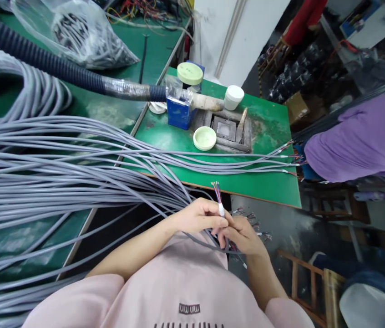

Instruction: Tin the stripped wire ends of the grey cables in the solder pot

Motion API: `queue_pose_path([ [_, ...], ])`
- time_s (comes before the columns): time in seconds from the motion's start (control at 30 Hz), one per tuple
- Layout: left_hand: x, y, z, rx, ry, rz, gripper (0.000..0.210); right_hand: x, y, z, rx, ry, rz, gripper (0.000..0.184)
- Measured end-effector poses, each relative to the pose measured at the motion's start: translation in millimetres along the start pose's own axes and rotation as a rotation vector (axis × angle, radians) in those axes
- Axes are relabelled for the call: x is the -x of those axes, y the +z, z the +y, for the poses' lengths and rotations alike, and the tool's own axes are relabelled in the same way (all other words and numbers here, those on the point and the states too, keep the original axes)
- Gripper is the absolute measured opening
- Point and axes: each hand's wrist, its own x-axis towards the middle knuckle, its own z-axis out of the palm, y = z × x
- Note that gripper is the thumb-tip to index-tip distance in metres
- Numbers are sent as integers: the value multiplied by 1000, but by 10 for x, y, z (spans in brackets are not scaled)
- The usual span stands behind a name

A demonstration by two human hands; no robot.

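Note:
Between my two hands, in front of my chest, a grey cable ends in a white sleeve [221, 209] with several thin coloured wires [216, 190] fanned out above it. My left hand [201, 216] pinches this cable end between thumb and fingers. Close against it, my right hand [242, 232] has its fingers curled round the cable just below the sleeve. Many more grey cables [59, 191] run in from the left, some passing under my hands. Behind my right hand hang other stripped cable ends [255, 225]. A few cables [220, 167] lie along the green table, their wire ends at its right edge.
On the green table [271, 132] stand a solder pot [226, 130], a yellowish dish [205, 138], a white tub [234, 97] and a blue box [178, 111] with a black hose [59, 61]. A person in a purple top [359, 136] is at the right, near a wooden chair [311, 278].

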Motion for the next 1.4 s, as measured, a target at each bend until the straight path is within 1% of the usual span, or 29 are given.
queue_pose_path([
  [0.03, 6, -12, 5, -7, 1, 25, 37, -20, 17, 7, 7, -11, 20, 46],
  [0.1, 21, -57, 23, 3, 13, 92, 36, -55, 53, 11, 56, -11, 100, 43],
  [0.2, 35, -151, 47, 46, 27, 230, 36, -96, 89, -10, 123, 25, 173, 40],
  [0.33, 9, -248, 41, 142, 41, 442, 31, -115, 98, -38, 123, 28, 153, 40],
  [0.4, -23, -261, 32, 227, 47, 507, 32, -109, 95, -37, 106, 5, 122, 38],
  [0.47, -53, -252, 26, 293, 41, 492, 35, -99, 92, -33, 90, -27, 85, 36],
  [0.6, -92, -213, 6, 372, 17, 345, 34, -94, 85, -55, 67, -66, 22, 35],
  [0.77, -112, -194, -47, 448, 42, 260, 27, -107, 85, -113, 31, -82, 27, 35],
  [0.9, -119, -191, -81, 461, 53, 265, 25, -120, 85, -119, 5, -92, 16, 35],
  [1.0, -125, -174, -74, 419, 72, 268, 28, -118, 83, -113, -17, -87, 6, 35],
  [1.1, -141, -149, -45, 350, 109, 289, 29, -95, 82, -109, -65, -5, 0, 29],
  [1.13, -150, -141, -38, 331, 114, 309, 27, -86, 82, -107, -109, 46, 24, 23],
  [1.17, -162, -134, -34, 314, 117, 336, 24, -78, 81, -103, -169, 96, 70, 16],
  [1.2, -175, -129, -36, 298, 119, 367, 20, -74, 77, -98, -235, 138, 132, 13],
  [1.27, -207, -119, -53, 263, 120, 433, 13, -82, 63, -87, -319, 176, 286, 30],
  [1.3, -223, -114, -65, 246, 118, 463, 10, -96, 53, -82, -308, 170, 358, 37],
  [1.33, -239, -109, -78, 231, 117, 485, 8, -116, 41, -80, -258, 155, 420, 42],
  [1.4, -268, -94, -94, 214, 109, 504, 8, -167, 22, -83, -98, 117, 516, 45],
])
